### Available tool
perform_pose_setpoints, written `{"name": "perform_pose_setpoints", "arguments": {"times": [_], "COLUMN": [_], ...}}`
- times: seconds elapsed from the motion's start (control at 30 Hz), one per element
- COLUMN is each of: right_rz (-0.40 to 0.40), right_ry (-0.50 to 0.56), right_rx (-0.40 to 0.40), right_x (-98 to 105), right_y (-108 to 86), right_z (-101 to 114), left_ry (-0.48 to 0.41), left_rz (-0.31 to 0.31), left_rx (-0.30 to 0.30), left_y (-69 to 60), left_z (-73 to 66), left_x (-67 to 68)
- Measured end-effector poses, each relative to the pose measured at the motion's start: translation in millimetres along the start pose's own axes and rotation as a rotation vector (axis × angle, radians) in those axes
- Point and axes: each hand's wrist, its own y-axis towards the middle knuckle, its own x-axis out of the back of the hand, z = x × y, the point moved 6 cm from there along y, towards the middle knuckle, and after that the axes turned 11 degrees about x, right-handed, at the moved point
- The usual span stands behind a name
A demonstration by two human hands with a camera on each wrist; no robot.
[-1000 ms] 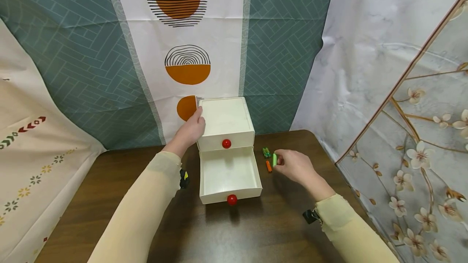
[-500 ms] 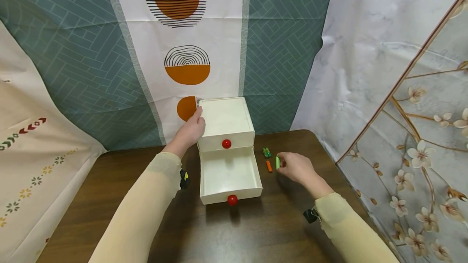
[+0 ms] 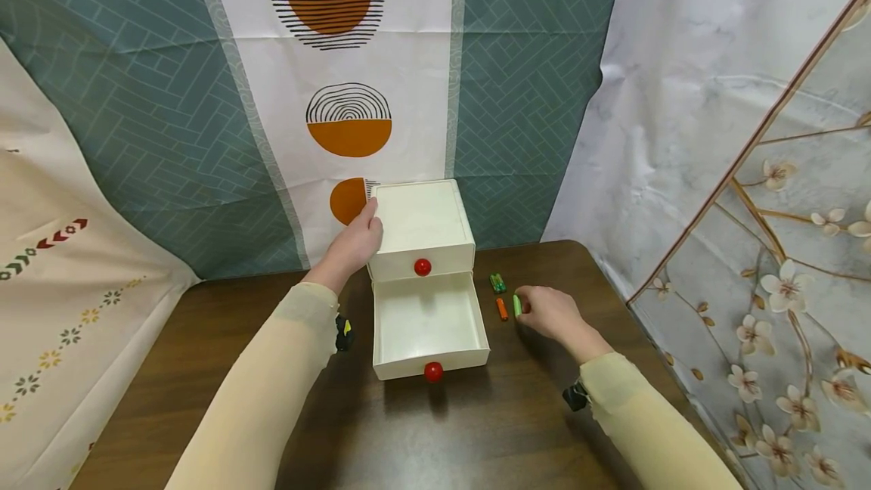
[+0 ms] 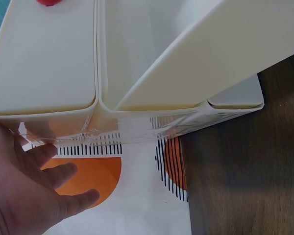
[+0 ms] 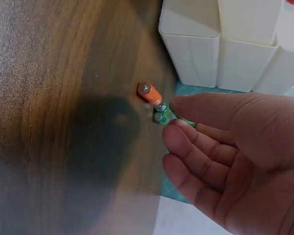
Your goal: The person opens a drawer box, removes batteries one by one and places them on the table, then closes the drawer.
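A white cabinet (image 3: 423,219) with red knobs stands against the wall cloth, its lower drawer (image 3: 427,324) pulled out and empty. My left hand (image 3: 350,248) rests on the cabinet's left side, thumb on the top edge; in the left wrist view its fingers (image 4: 61,174) are spread beside the side wall. To the right, my right hand (image 3: 553,313) pinches a light green battery (image 3: 518,305) between thumb and fingers, close to the table. An orange battery (image 3: 502,309) and green batteries (image 3: 497,283) lie between that hand and the cabinet.
The brown wooden table (image 3: 435,445) reaches patterned cloths behind and at both sides. The open drawer with its red knob (image 3: 433,372) juts toward the front. Green batteries (image 5: 160,115) lie close past the orange one (image 5: 149,93) in the right wrist view.
My right hand has shifted slightly right and down with the light green battery, away from the orange one. The left hand and the drawer have not moved.
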Motion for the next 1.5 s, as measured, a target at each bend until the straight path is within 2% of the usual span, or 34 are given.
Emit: {"name": "perform_pose_setpoints", "arguments": {"times": [0.57,0.77,0.9,1.03,1.17,1.27,1.5], "right_rz": [0.05,0.105,0.125,0.114,0.115,0.119,0.173], "right_ry": [-0.024,-0.008,0.003,-0.01,0.001,-0.011,0.021], "right_rx": [0.014,0.003,0.009,0.02,0.022,0.035,-0.005], "right_x": [-12,-19,-40,-74,-89,-81,-36], "right_y": [17.9,24.4,37.6,55.9,64.9,61.9,39.2], "right_z": [-5,-9,-31,-65,-79,-70,-16], "left_ry": [-0.006,-0.003,-0.006,-0.007,-0.01,-0.01,0.002], "left_rz": [0.0,0.001,-0.003,0.0,0.002,0.002,0.0], "left_rx": [-0.017,-0.006,-0.008,-0.006,-0.002,-0.005,-0.005], "left_y": [2.1,3.0,2.6,2.5,2.4,2.2,3.3], "left_z": [1.1,2.4,2.0,3.0,4.0,3.6,3.6], "left_x": [1.0,0.1,0.6,0.1,-0.5,-0.4,-0.7]}}
